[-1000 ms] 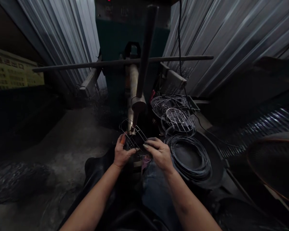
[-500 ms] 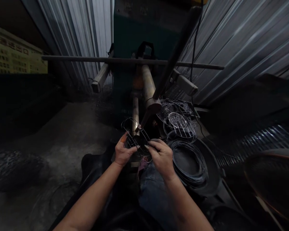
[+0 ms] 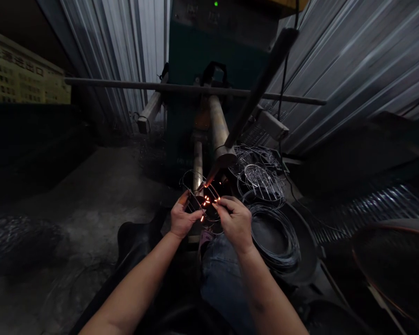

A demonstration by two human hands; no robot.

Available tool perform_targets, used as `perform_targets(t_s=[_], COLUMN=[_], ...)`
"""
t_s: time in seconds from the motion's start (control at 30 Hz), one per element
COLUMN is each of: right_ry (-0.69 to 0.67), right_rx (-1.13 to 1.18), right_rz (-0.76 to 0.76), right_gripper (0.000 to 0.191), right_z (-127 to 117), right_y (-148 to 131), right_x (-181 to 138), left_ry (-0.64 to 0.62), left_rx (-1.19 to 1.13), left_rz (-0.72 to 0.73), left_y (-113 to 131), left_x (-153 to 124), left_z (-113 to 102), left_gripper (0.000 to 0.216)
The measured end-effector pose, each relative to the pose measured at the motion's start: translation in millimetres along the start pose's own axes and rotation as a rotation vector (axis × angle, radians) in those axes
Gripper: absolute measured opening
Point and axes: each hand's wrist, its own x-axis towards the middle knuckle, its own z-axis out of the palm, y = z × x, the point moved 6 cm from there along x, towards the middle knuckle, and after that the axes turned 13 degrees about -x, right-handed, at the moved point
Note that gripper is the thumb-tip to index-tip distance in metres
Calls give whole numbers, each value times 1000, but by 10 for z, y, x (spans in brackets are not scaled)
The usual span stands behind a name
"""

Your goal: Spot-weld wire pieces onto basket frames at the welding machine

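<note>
In the head view, my left hand [image 3: 184, 217] grips the near left side of a wire frame [image 3: 194, 201], its thumb stretched along the wires. My right hand [image 3: 234, 222] pinches a thin wire [image 3: 213, 190] at the frame's right side; whether that wire is joined to the frame I cannot tell. Both hands are just below the slanted upper electrode tip [image 3: 212, 176] of a spot welder [image 3: 188, 51]. The lower electrode arm [image 3: 198, 163] reaches toward the frame. Orange sparks [image 3: 206, 201] fly between my hands.
A coil of wire [image 3: 295, 246] lies in a round tub at right, with a pile of wire racks [image 3: 260, 177] behind it. A long bar [image 3: 125, 84] crosses in front of the welder. Tangled wire [image 3: 21, 242] lies on the floor at left. A yellow crate [image 3: 28, 74] stands beyond.
Sparks have appeared at the electrode tip and between my hands. The upper electrode tip glows orange and a green light shows on the welder. Both hands keep their grips.
</note>
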Motion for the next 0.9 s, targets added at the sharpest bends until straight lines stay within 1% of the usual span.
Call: perform_targets(t_s=[0.13, 0.23, 0.3, 0.4, 0.57, 0.67, 0.8, 0.9], right_ry=[9, 15, -13, -38, -36, -31, -32, -50], right_rx=[49, 86, 111, 128, 75, 21, -34, -66], right_rz=[41, 81, 70, 35, -3, -47, -53, -37], right_gripper=[7, 9, 7, 9, 13, 15, 16, 16], right_z=[-81, -113, -85, -30, 14, 20, 55, 108], right_y=[130, 237, 238, 161, 15, -56, -75, -65], right_x=[-196, -346, -367, -276, -55, 46, 179, 265], left_ry=[25, 85, 128, 173, 169, 182, 226, 234], left_rx=[-46, -123, -166, -180, -219, -240, -247, -252], left_rz=[-68, -160, -201, -210, -250, -250, -251, -253], left_y=[64, 90, 98, 105, 70, 65, 44, 19], left_x=[-30, -64, -82, -82, -19, 42, 118, 148], left_z=[2, -22, -40, -66, -63, -46, -31, -28], left_gripper=[83, 89, 90, 88, 81, 77, 67, 63])
